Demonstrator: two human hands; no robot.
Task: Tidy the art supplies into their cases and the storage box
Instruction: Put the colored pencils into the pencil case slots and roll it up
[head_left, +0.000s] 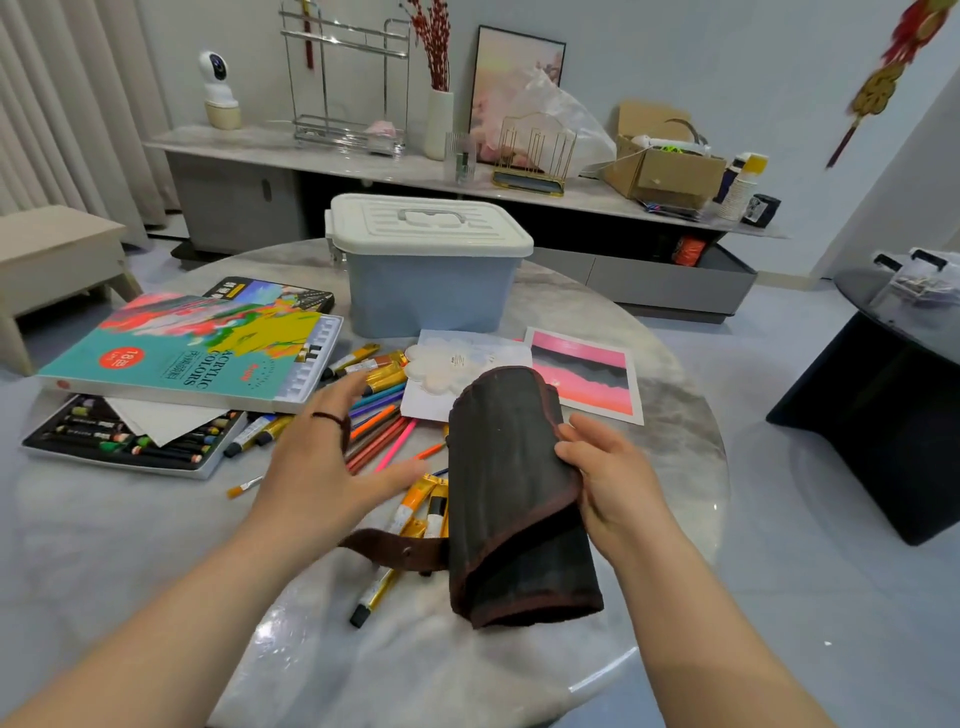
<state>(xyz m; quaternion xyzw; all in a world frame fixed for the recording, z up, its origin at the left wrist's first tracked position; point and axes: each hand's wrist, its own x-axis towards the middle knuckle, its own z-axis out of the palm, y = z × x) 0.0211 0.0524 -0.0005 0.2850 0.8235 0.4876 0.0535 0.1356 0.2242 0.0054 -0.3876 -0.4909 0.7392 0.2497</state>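
A dark brown roll-up pencil case (511, 493) lies rolled on the round marble table (156, 561), its strap trailing to the left. My right hand (608, 475) grips the case's right edge, thumb over the flap. Left of the case, my left hand (332, 457) hovers with fingers spread above loose coloured pencils (382, 434) and yellow paint tubes (423, 506). A lidded blue storage box (426, 270) stands at the table's far side. An acrylic colours box (192, 353) lies on an open tray of paint sticks (130, 441).
A white flower-shaped palette (447, 366) on paper and a pink painting (587, 374) lie behind the case. A small brush (244, 487) sits near the left. A black side table (883, 395) stands to the right, a sideboard (415, 171) behind.
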